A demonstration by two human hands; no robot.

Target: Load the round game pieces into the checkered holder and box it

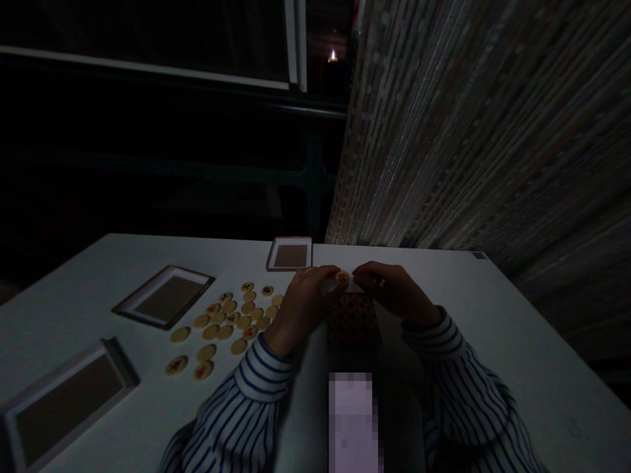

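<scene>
My left hand [308, 299] pinches a round Chinese chess piece [342, 278] between thumb and fingertips, its red-marked face turned toward me. Just right of that piece is my right hand [389, 286], fingers curled and tips pressed together; whether anything small is in them is hidden. Below both hands, a dark block or box [353, 338] shows rows of round pieces, dim in the low light. More loose chess pieces [225, 332] lie scattered on the white table left of my left hand, some with red or black characters, others blank side up.
A small framed tray [290, 256] lies beyond my left hand. Two more, a brown-rimmed tray [170, 297] and a larger pale-rimmed tray [69, 401], are at the left. A bead-string curtain [419, 131] hangs behind the table [493, 341]. A pixelated patch covers the bottom middle.
</scene>
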